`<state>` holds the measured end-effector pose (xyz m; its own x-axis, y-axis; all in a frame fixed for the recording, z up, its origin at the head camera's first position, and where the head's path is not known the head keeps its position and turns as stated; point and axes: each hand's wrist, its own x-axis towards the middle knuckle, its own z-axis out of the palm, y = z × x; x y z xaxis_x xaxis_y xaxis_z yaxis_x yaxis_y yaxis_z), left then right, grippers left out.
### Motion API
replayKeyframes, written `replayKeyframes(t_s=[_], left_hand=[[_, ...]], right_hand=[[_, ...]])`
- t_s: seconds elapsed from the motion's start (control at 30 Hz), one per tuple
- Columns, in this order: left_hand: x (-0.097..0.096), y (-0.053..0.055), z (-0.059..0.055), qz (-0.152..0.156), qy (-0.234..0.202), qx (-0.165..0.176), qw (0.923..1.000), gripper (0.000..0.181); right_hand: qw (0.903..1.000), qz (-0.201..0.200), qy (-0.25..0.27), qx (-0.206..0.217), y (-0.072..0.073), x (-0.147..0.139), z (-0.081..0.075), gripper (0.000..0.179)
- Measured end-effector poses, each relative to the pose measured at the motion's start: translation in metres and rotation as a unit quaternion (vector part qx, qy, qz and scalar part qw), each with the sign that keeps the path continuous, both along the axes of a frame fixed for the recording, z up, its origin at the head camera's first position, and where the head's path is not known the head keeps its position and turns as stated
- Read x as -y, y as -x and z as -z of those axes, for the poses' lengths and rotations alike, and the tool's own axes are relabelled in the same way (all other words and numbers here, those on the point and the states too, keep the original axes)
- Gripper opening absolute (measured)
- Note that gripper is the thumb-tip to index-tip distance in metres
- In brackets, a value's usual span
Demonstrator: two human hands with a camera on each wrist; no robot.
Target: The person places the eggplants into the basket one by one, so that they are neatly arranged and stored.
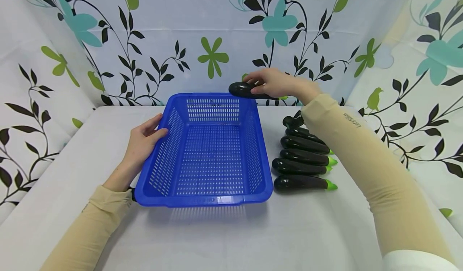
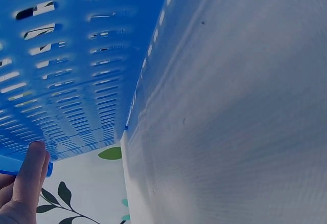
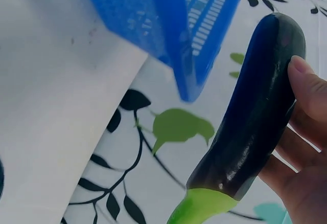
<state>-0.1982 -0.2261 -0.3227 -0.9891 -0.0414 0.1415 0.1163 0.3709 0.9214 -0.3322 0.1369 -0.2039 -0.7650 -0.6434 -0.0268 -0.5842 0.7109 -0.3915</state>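
Observation:
A blue perforated plastic basket (image 1: 203,200) stands on the white table, with nothing lying inside it. My left hand (image 1: 144,140) grips its left rim, thumb on the inner side; in the left wrist view those fingers (image 2: 31,175) show at the basket's outer wall. Above the basket's far right corner, my right hand (image 1: 271,83) holds a dark eggplant (image 1: 240,89) with a green stem end. The right wrist view shows the thumb and fingers round this eggplant (image 3: 255,106), apart from the basket's rim (image 3: 186,78).
Several more eggplants (image 1: 303,183) lie in a column to the right of the basket, green ends pointing right. A small dark object (image 1: 292,121) lies at the column's far end, partly behind the right sleeve. A patterned cloth (image 1: 155,29) hangs behind the table.

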Motion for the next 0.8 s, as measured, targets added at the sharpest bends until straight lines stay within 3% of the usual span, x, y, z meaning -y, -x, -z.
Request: replayKeyframes(t_s=[0.8], left_hand=[[0.002,0.002,0.003,-0.003,0.01,-0.008,0.9999,0.06]], right_hand=[[0.997,-0.071,0.013,0.028,-0.009,0.082,0.005,0.044]])
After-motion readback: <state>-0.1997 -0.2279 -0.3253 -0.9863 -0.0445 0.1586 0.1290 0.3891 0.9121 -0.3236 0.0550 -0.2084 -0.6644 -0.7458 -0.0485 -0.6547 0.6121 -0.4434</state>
